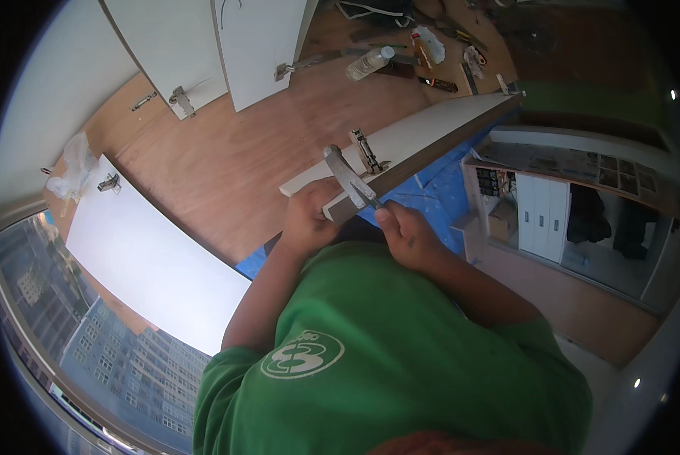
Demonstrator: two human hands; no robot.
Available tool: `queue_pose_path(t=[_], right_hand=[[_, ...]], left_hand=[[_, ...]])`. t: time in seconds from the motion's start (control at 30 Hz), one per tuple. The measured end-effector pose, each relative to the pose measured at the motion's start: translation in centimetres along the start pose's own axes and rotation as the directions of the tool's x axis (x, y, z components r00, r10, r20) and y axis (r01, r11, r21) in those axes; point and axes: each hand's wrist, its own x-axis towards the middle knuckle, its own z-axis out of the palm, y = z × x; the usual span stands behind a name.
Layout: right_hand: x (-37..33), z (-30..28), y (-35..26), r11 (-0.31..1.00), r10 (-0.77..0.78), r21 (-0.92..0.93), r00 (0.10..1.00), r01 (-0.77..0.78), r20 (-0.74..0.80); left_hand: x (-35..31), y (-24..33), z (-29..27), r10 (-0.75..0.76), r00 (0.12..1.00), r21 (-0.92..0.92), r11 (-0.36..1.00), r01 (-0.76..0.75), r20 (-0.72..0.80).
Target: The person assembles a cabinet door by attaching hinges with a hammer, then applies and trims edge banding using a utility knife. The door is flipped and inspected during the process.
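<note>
My right hand (408, 233) is clenched round the handle of a hammer (350, 180), its head tilted over the near end of a narrow white panel (423, 136). My left hand (310, 216) grasps that same end, fingers curled against it; whether they also pinch something small, I can't tell. The danger, as I judge it, is a glancing blow: the metal sits so near my left fingers that a slip could catch them. A stray swing could also bend the cabinet hinge (365, 152) just beside the hammer head, or chip the white face along its edge. If my left grip loosens, the panel could skid on the wooden tabletop (226, 159). Farther off, a plastic bottle (369, 64) lies among scattered tools, and a broad white panel (150, 250) limits room on my left
</note>
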Motion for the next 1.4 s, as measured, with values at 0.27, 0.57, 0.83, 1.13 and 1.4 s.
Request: queue_pose_path(t=[0.27, 0.57, 0.83, 1.13, 1.4], right_hand=[[0.7, -0.4, 5.8, 0.995, -0.003, 0.100, 0.975, 0.026, -0.222], [1.2, -2.1, 2.6, 0.977, -0.075, 0.190, 0.992, 0.093, -0.100], [1.7, -0.8, -1.3, 0.966, -0.224, 0.160, 0.968, 0.205, 0.114], [1.7, -0.5, -2.4, 0.975, -0.203, 0.122, 0.966, 0.185, 0.160], [1.7, -0.2, -3.0, 0.972, -0.204, 0.151, 0.967, 0.181, 0.154]], left_hand=[[1.0, -0.4, 0.4, 0.064, 0.996, -0.054, 0.996, -0.068, -0.065], [0.9, 0.1, -0.2, 0.006, 0.999, -0.097, 0.995, -0.011, -0.045], [1.1, 0.3, -0.5, 0.007, 0.998, -0.114, 0.993, -0.014, -0.057], [1.6, 0.5, -1.0, 0.053, 0.999, 0.011, 0.999, -0.053, -0.008], [1.6, 0.7, -1.0, 0.053, 0.998, 0.018, 0.998, -0.052, -0.021]])
